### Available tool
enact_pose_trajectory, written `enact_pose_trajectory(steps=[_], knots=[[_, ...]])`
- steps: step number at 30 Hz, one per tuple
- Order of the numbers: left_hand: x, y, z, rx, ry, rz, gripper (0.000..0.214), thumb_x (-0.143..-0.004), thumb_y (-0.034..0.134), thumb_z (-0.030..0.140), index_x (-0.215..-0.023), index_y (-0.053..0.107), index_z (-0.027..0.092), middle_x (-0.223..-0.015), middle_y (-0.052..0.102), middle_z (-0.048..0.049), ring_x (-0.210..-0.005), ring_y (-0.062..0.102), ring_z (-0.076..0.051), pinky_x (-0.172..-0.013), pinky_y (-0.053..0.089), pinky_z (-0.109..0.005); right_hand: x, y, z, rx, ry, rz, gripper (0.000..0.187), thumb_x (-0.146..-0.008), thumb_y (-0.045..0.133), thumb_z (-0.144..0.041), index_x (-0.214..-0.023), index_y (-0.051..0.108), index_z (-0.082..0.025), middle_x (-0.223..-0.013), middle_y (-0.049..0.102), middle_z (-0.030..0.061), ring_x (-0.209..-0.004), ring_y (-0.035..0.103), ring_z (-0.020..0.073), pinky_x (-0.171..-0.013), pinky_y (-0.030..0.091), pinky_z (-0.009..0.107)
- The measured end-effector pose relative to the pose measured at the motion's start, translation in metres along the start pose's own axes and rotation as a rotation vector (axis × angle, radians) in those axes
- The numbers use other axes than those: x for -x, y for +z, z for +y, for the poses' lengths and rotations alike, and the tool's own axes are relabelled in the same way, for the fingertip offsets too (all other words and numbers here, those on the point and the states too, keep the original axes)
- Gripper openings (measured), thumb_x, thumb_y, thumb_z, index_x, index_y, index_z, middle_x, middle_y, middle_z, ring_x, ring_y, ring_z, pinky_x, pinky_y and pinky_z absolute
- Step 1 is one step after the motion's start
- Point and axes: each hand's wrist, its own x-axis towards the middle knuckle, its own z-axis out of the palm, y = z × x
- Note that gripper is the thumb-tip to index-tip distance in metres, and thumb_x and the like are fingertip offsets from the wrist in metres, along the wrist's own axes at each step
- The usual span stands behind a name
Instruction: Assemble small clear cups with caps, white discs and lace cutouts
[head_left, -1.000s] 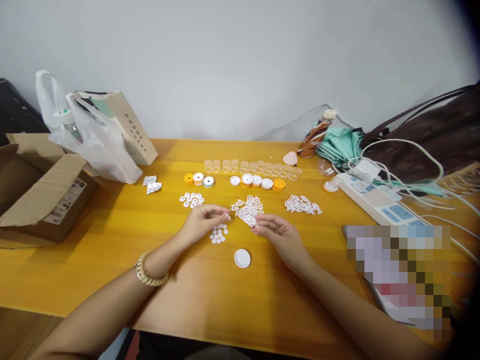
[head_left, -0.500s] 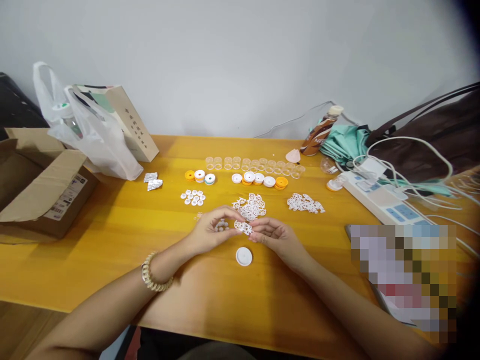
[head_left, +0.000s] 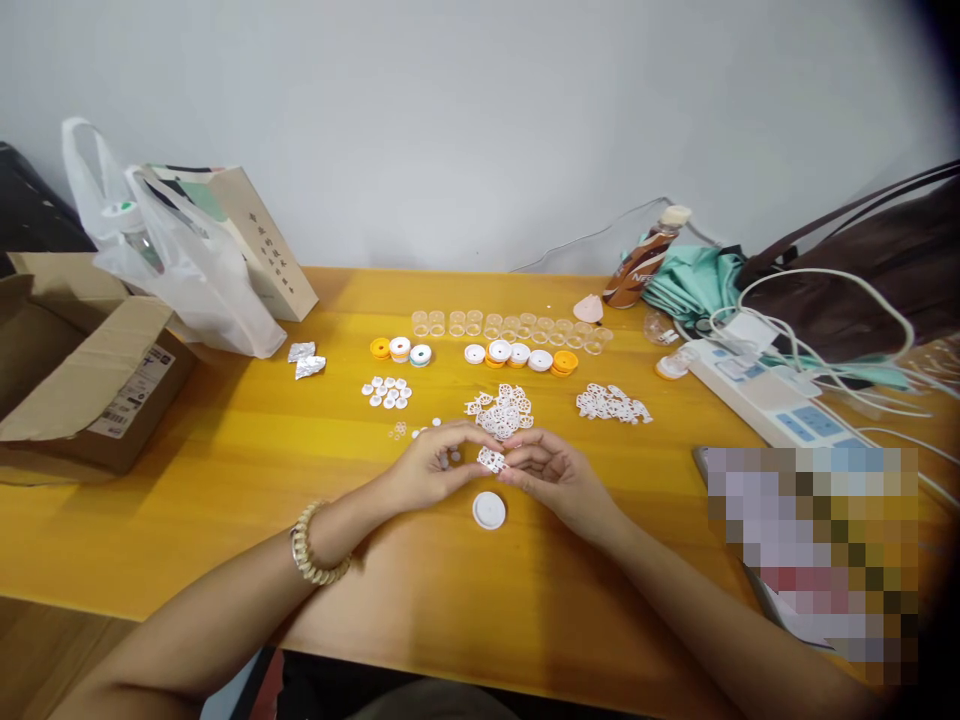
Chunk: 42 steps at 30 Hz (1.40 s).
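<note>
Head view: hands (head_left: 426,470) (head_left: 564,488) pinch lattice piece (head_left: 491,460); bag (head_left: 206,300) holds bottle (head_left: 138,238).

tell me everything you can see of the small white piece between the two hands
The small white piece looks like plastic, with openings cut through it. It is held above the table, pinched between the fingertips of the left hand and right hand, slanting down toward the right. Fingers hide its ends, and whether it is one part or several is too small to tell.
</note>
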Motion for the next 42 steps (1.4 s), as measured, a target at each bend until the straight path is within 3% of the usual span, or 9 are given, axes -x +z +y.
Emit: enact_pose_trajectory(steps=[12,15,18,23,29,34,38,42], knots=[[0.001,0.004,0.004,-0.078,0.084,-0.001,0.016,-0.082,0.055,0.019,-0.097,0.061,0.017,-0.094,0.065,-0.0068,-0.088,0.059,-0.015,-0.082,0.046,-0.03,0.001,0.009,0.003,0.032,-0.051,0.094,0.023,-0.069,0.069,-0.028,-0.086,0.054,-0.023,-0.069,0.063,-0.0024,-0.069,0.061,0.0122,-0.071,0.05,0.029],[0.001,0.005,0.006,-0.051,0.086,0.01,0.024,-0.077,0.061,0.021,-0.101,0.059,0.019,-0.101,0.063,-0.0075,-0.095,0.058,-0.016,-0.086,0.046,-0.031,0.001,0.01,0.005,0.054,-0.064,0.131,0.023,-0.07,0.069,-0.029,-0.085,0.053,-0.023,-0.068,0.062,-0.0028,-0.067,0.06,0.0119,-0.069,0.05,0.028],[0.001,0.006,0.008,0.088,-0.023,0.053,0.035,-0.074,0.065,0.023,-0.108,0.055,0.019,-0.109,0.058,-0.0091,-0.1,0.056,-0.017,-0.085,0.047,-0.029,0.001,0.008,0.004,0.086,-0.082,0.158,0.022,-0.07,0.068,-0.028,-0.086,0.053,-0.023,-0.069,0.062,-0.0027,-0.066,0.06,0.012,-0.068,0.05,0.027],[-0.002,0.01,0.005,0.267,-0.251,0.091,0.019,-0.078,0.06,0.026,-0.093,0.059,0.014,-0.089,0.065,-0.0064,-0.079,0.062,-0.012,-0.074,0.05,-0.025,0.002,0.01,0.004,0.122,-0.112,0.166,0.021,-0.071,0.067,-0.026,-0.087,0.052,-0.023,-0.071,0.062,-0.0019,-0.07,0.06,0.0128,-0.07,0.049,0.028],[-0.005,0.018,0.007,0.282,-0.303,0.17,0.017,-0.075,0.062,0.028,-0.082,0.06,0.012,-0.079,0.065,-0.0048,-0.071,0.061,-0.012,-0.069,0.049,-0.024,0.001,0.015,0.007,0.141,-0.157,0.197,0.019,-0.073,0.065,-0.026,-0.083,0.05,-0.023,-0.073,0.061,-0.0012,-0.072,0.06,0.0137,-0.072,0.05,0.029],[-0.003,0.006,0.013,0.202,-0.239,0.113,0.016,-0.077,0.06,0.025,-0.086,0.06,0.012,-0.081,0.063,-0.0052,-0.069,0.058,-0.011,-0.064,0.046,-0.022,0.005,0.004,-0.002,0.36,-0.198,0.058,0.02,-0.074,0.063,-0.031,-0.088,0.051,-0.023,-0.081,0.06,0.0014,-0.075,0.058,0.0146,-0.07,0.048,0.029],[0.001,-0.01,0.016,-0.012,-0.135,0.009,0.017,-0.079,0.058,0.023,-0.091,0.063,0.013,-0.086,0.06,-0.0057,-0.073,0.055,-0.011,-0.067,0.045,-0.022,0.01,-0.001,-0.005,0.765,-0.24,-0.149,0.046,-0.056,0.078,-0.038,-0.092,0.054,-0.02,-0.078,0.055,0.0014,-0.069,0.052,0.0156,-0.063,0.044,0.029],[0.005,-0.01,0.013,-0.081,-0.075,-0.108,0.02,-0.082,0.056,0.026,-0.097,0.062,0.015,-0.088,0.062,-0.0058,-0.076,0.057,-0.012,-0.07,0.047,-0.024,0.009,0.002,0.005,0.879,-0.279,-0.2,0.031,-0.061,0.075,-0.031,-0.078,0.053,-0.018,-0.078,0.055,0.002,-0.07,0.052,0.0153,-0.063,0.042,0.027]])
